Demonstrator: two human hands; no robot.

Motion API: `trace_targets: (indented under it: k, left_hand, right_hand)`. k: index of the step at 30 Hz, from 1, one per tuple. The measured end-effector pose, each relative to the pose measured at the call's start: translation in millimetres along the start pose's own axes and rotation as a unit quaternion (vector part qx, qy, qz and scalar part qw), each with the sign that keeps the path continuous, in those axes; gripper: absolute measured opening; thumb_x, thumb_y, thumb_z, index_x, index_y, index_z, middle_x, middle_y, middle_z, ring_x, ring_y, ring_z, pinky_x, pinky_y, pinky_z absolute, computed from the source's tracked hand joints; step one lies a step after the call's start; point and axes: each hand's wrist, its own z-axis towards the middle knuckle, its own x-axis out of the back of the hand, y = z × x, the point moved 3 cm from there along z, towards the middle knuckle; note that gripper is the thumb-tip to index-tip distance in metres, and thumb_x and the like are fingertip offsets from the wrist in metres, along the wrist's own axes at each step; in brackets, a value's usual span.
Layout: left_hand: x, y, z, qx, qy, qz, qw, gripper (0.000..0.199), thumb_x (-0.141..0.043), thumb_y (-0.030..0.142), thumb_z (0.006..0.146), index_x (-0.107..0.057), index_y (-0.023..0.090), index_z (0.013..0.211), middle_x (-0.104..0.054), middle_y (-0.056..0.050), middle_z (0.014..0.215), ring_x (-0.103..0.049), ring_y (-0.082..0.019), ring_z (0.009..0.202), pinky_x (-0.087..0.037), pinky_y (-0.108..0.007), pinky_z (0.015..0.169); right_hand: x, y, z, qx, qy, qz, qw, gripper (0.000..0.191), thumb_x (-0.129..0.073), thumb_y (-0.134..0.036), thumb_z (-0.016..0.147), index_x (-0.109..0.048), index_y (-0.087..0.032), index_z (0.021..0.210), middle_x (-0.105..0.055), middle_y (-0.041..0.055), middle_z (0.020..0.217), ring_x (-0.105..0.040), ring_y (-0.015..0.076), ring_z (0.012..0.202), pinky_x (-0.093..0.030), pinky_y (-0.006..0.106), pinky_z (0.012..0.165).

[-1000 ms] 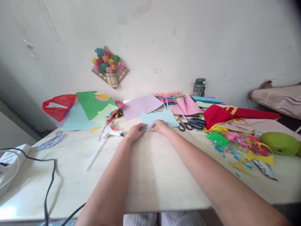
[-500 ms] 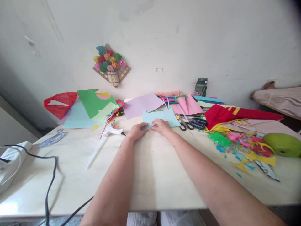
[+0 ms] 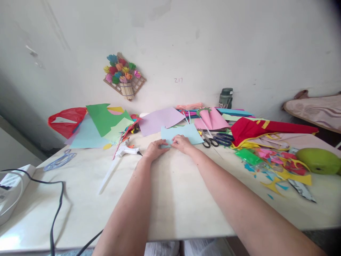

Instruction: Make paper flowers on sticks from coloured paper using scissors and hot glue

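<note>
A sheet of light blue paper [image 3: 183, 131] lies on the table in front of me, with its near edge between my hands. My left hand [image 3: 156, 150] is closed on the paper's near left corner, thumb and fingertips together. Close beside it, my right hand [image 3: 182, 143] has its fingers bent and pinched on the same near edge. What the fingertips do there is partly hidden. Left of my left hand lies a white glue gun [image 3: 126, 148] with a long glue stick [image 3: 108, 176]. Scissors [image 3: 210, 142] rest just right of the blue sheet.
Coloured paper, including a green sheet [image 3: 102, 119] and a lilac sheet [image 3: 161, 121], lies along the wall. Scraps [image 3: 282, 170], a red cloth [image 3: 255, 129] and a green oval object [image 3: 318, 160] are on the right. A power strip [image 3: 18, 188] and black cable [image 3: 60, 199] are left.
The camera view has shifted slightly. Both hands stay at the near edge of the light blue paper, with only a slight shift of the fingers.
</note>
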Motion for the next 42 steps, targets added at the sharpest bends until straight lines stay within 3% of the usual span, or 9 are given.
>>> trace_targets:
  k: [8, 16, 24, 31, 37, 42]
  left_hand:
    - [-0.6, -7.6, 3.6, 0.004, 0.023, -0.03, 0.999, 0.015, -0.061, 0.028, 0.064, -0.065, 0.022, 0.078, -0.062, -0.002, 0.106, -0.057, -0.017, 0.092, -0.042, -0.028, 0.085]
    - [0.3, -5.9, 7.0, -0.025, 0.032, -0.011, 0.999, 0.013, -0.061, 0.028, 0.064, -0.066, 0.022, 0.075, -0.062, -0.002, 0.105, -0.046, -0.018, 0.111, -0.037, -0.03, 0.094]
    - [1.5, -1.6, 9.5, -0.038, 0.035, 0.033, 0.998, 0.007, -0.059, 0.025, 0.066, -0.065, 0.024, 0.069, -0.063, -0.001, 0.103, -0.047, -0.016, 0.109, -0.038, -0.029, 0.092]
    - [0.6, -6.2, 8.6, -0.024, 0.03, -0.005, 0.999, 0.008, -0.061, 0.026, 0.064, -0.066, 0.022, 0.069, -0.06, -0.002, 0.108, -0.047, -0.019, 0.109, -0.037, -0.031, 0.094]
    - [1.3, -9.2, 7.5, 0.009, 0.023, -0.021, 0.999, 0.011, -0.062, 0.027, 0.062, -0.066, 0.021, 0.07, -0.056, -0.002, 0.115, -0.056, -0.018, 0.094, -0.042, -0.03, 0.086]
    - [2.3, -9.4, 6.4, 0.021, 0.019, -0.035, 0.999, 0.014, -0.063, 0.029, 0.06, -0.066, 0.02, 0.07, -0.054, -0.004, 0.117, -0.057, -0.018, 0.092, -0.042, -0.03, 0.085]
  right_hand:
    - [1.6, 1.5, 1.3, -0.009, -0.003, 0.027, 1.0, 0.019, -0.055, -0.034, 0.072, -0.062, -0.021, 0.06, -0.06, -0.0013, 0.102, -0.049, 0.0186, 0.097, -0.033, 0.029, 0.08]
    - [3.5, 0.4, 0.5, -0.011, -0.006, 0.032, 0.999, 0.019, -0.055, -0.032, 0.072, -0.063, -0.02, 0.061, -0.061, -0.0009, 0.099, -0.049, 0.019, 0.097, -0.033, 0.028, 0.081]
    - [5.0, 0.1, 0.0, -0.011, -0.003, 0.046, 0.999, 0.017, -0.055, -0.034, 0.072, -0.065, -0.02, 0.069, -0.061, -0.0008, 0.101, -0.049, 0.0189, 0.098, -0.033, 0.028, 0.083]
    - [1.7, 3.3, -0.2, 0.009, -0.001, 0.045, 0.999, 0.011, -0.06, -0.031, 0.068, -0.065, -0.022, 0.071, -0.058, -0.0022, 0.107, -0.047, 0.0204, 0.101, -0.032, 0.032, 0.084]
    - [-2.0, 4.1, 1.4, 0.018, 0.012, 0.037, 0.999, 0.009, -0.061, -0.03, 0.067, -0.065, -0.022, 0.068, -0.058, -0.0018, 0.106, -0.047, 0.0198, 0.101, -0.032, 0.031, 0.083]
    - [-0.7, 2.1, 0.5, 0.03, 0.014, 0.04, 0.999, 0.008, -0.061, -0.028, 0.068, -0.064, -0.022, 0.066, -0.059, -0.0023, 0.105, -0.05, 0.0178, 0.096, -0.033, 0.029, 0.08]
